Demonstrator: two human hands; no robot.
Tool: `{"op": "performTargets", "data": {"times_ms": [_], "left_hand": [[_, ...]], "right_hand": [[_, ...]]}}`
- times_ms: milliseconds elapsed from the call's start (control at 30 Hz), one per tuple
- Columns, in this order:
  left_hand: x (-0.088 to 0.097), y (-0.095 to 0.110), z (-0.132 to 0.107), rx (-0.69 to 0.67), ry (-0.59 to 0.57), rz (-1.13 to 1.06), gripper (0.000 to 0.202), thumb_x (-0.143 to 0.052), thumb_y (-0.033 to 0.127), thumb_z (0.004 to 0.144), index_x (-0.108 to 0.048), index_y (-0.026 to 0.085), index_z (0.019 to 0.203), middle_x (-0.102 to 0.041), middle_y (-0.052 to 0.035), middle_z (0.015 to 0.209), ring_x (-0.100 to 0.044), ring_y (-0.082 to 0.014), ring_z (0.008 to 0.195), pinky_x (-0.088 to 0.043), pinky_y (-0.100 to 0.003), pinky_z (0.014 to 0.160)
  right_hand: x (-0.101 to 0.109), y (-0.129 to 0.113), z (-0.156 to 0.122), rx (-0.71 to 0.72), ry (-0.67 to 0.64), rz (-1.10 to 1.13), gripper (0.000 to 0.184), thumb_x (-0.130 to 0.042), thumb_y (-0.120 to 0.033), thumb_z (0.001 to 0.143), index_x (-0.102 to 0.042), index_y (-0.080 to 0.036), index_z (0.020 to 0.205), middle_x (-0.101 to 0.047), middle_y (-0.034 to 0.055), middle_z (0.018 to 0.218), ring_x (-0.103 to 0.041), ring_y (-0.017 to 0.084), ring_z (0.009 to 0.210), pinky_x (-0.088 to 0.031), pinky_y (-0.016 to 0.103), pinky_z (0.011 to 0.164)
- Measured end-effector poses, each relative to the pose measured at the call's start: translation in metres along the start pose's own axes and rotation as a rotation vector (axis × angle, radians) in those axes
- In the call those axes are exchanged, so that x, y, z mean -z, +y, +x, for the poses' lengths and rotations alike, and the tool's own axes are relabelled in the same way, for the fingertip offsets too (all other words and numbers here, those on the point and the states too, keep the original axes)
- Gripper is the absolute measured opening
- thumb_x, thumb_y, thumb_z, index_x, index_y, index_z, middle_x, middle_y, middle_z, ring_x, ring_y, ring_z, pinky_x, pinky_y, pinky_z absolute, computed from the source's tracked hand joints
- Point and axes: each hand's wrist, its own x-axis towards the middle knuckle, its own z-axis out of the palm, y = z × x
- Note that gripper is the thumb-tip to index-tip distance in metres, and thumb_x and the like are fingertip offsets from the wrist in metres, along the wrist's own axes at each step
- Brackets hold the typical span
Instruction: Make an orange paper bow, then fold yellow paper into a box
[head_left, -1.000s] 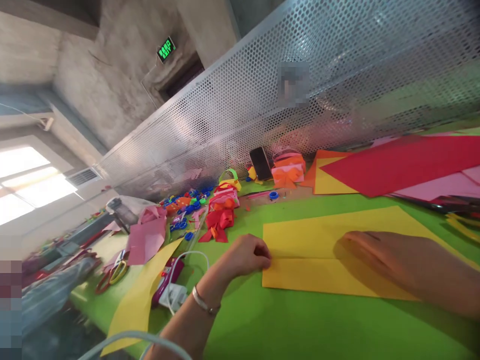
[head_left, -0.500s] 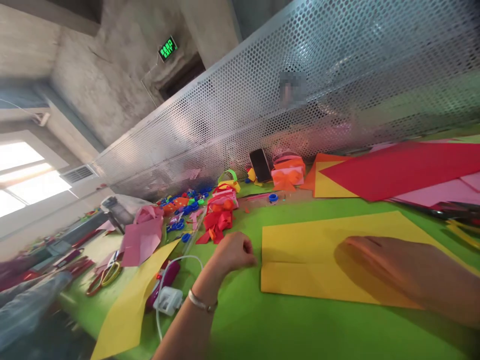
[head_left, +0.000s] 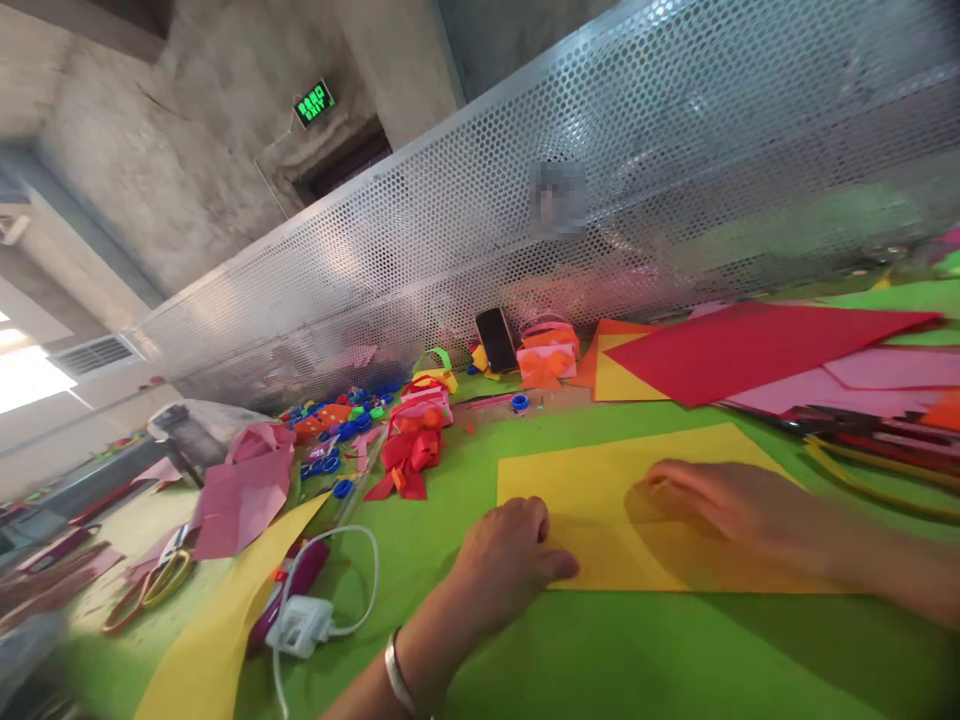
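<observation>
A sheet of yellow paper or felt (head_left: 600,455) with a crease along it lies flat on the green tabletop. My left hand (head_left: 510,560) is over its lower left corner, fingers curled and thumb lying across the sheet; the corner is hidden beneath. Above the sheet's right half is my right hand (head_left: 720,500), slightly blurred. Its fingers are bent and held together, casting a shadow on the yellow surface. Whatever may be inside those fingers is hidden.
Left lie a long yellow strip (head_left: 217,620), a white charger (head_left: 304,625) with its cable, and scissors (head_left: 161,585). Red bow pieces (head_left: 412,450) and a phone (head_left: 496,340) stand farther back. Red sheets (head_left: 750,345) are at right, before a perforated metal panel (head_left: 420,230).
My left hand has moved right, from beside the yellow sheet onto its lower left corner. My right hand stays over the sheet. The view has shifted to the right.
</observation>
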Motion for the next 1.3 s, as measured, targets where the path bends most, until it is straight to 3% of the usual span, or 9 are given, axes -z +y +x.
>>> {"op": "performTargets", "data": {"times_ms": [233, 367, 567, 700, 833, 933, 1033, 1133, 1300], "left_hand": [[0.009, -0.007, 0.001, -0.037, 0.037, 0.075, 0.034, -0.065, 0.022, 0.077, -0.066, 0.027, 0.111, -0.068, 0.0015, 0.088, -0.062, -0.0177, 0.08, -0.039, -0.027, 0.067], [0.015, -0.011, 0.001, 0.001, 0.158, 0.149, 0.042, -0.052, 0.004, 0.081, -0.069, 0.027, 0.112, -0.071, -0.0011, 0.108, -0.065, -0.0182, 0.099, -0.044, -0.028, 0.083], [0.014, -0.011, 0.001, 0.123, 0.202, 0.157, 0.033, -0.042, 0.034, 0.097, -0.067, 0.015, 0.109, -0.071, -0.0114, 0.107, -0.066, -0.0265, 0.098, -0.049, -0.038, 0.085], [0.01, -0.014, 0.0, 0.062, 0.084, 0.157, 0.06, -0.055, 0.044, 0.089, -0.048, 0.011, 0.137, -0.051, -0.0183, 0.142, -0.042, -0.0341, 0.135, -0.032, -0.052, 0.11], [0.009, -0.026, 0.005, -0.019, -0.05, 0.161, 0.077, -0.043, 0.002, 0.08, -0.027, 0.028, 0.151, -0.025, -0.0023, 0.16, -0.008, -0.0269, 0.149, -0.013, -0.062, 0.116], [0.008, -0.03, 0.008, -0.015, 0.1, 0.2, 0.077, -0.037, -0.006, 0.076, -0.037, 0.026, 0.147, -0.03, -0.0053, 0.158, -0.024, -0.0241, 0.146, -0.024, -0.049, 0.116], [0.008, -0.022, 0.002, 0.07, 0.227, 0.229, 0.041, -0.039, 0.021, 0.094, -0.055, 0.013, 0.131, -0.055, -0.0181, 0.135, -0.051, -0.0313, 0.126, -0.039, -0.048, 0.105], [0.008, -0.01, -0.007, 0.087, 0.16, 0.256, 0.044, -0.052, 0.046, 0.091, -0.063, 0.014, 0.119, -0.063, -0.0163, 0.116, -0.057, -0.0347, 0.112, -0.044, -0.051, 0.097], [0.008, -0.006, -0.008, -0.112, -0.02, 0.197, 0.05, -0.058, 0.036, 0.088, -0.052, 0.026, 0.137, -0.049, -0.009, 0.146, -0.04, -0.0312, 0.137, -0.029, -0.055, 0.112]], "right_hand": [[0.03, 0.032, 0.022, -0.088, 0.032, 0.056, 0.039, -0.041, -0.025, 0.086, -0.066, -0.013, 0.112, -0.066, 0.0181, 0.122, -0.061, 0.029, 0.115, -0.047, 0.048, 0.097], [0.04, 0.013, 0.009, -0.106, -0.056, 0.107, 0.036, -0.044, -0.024, 0.085, -0.069, -0.016, 0.11, -0.074, 0.0148, 0.103, -0.07, 0.029, 0.098, -0.055, 0.045, 0.085], [0.074, -0.032, -0.015, 0.035, -0.652, 0.729, 0.032, -0.046, -0.018, 0.086, -0.071, -0.027, 0.105, -0.077, -0.0012, 0.077, -0.072, 0.014, 0.064, -0.055, 0.021, 0.057], [0.064, -0.019, -0.01, 0.128, -0.251, 0.52, 0.027, -0.05, -0.027, 0.089, -0.074, -0.027, 0.101, -0.076, 0.0052, 0.104, -0.071, 0.022, 0.096, -0.057, 0.036, 0.084], [0.038, -0.011, -0.014, 0.352, -0.071, 0.162, 0.049, -0.044, -0.009, 0.083, -0.066, -0.025, 0.124, -0.062, 0.01, 0.133, -0.06, 0.027, 0.118, -0.054, 0.045, 0.093], [0.028, -0.032, -0.029, 0.572, -0.125, 0.204, 0.051, -0.051, -0.007, 0.077, -0.068, -0.03, 0.119, -0.068, 0.0053, 0.125, -0.064, 0.023, 0.113, -0.055, 0.035, 0.092], [0.025, -0.053, -0.036, 0.688, -0.16, 0.282, 0.042, -0.054, -0.009, 0.077, -0.071, -0.037, 0.104, -0.074, -0.0032, 0.109, -0.069, 0.016, 0.099, -0.055, 0.026, 0.086], [0.025, -0.053, -0.031, 0.683, -0.114, 0.245, 0.041, -0.052, -0.009, 0.078, -0.07, -0.033, 0.107, -0.074, -0.0007, 0.108, -0.069, 0.015, 0.099, -0.054, 0.026, 0.088], [0.025, -0.031, -0.02, 0.666, 0.006, 0.014, 0.039, -0.053, -0.013, 0.081, -0.064, -0.017, 0.119, -0.065, 0.0135, 0.128, -0.059, 0.025, 0.119, -0.052, 0.041, 0.095]]}}
